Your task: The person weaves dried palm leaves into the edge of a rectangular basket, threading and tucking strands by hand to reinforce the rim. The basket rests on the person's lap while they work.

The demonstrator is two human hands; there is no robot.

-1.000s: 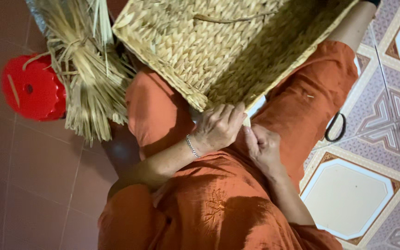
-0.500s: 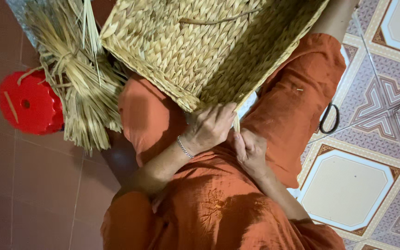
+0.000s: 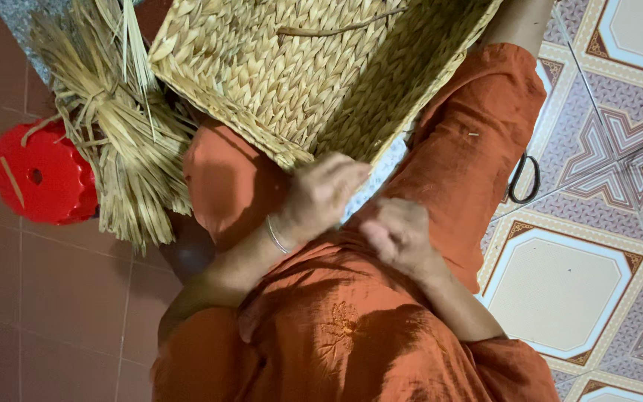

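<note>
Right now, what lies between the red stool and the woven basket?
In the head view, a bundle of dry straw lies between the red stool and the woven basket.

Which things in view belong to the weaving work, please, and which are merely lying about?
In use:
woven basket
left hand
right hand
bundle of dry straw

Lying about:
red plastic stool
scissors

1. The basket (image 3: pixel 314 74), at twelve o'clock, is showing rough, matt plaited straw.
2. The straw bundle (image 3: pixel 124 156), at ten o'clock, is looking dry and fibrous.
3. The stool (image 3: pixel 39 175), at nine o'clock, is gleaming as smooth red plastic.
4. The bracelet (image 3: pixel 277 237) is shining like thin metal.
5. The orange clothing (image 3: pixel 351 327) is hanging as soft matt cloth.
6. The floor tiles (image 3: pixel 560 298) are looking glazed and smooth.
</note>
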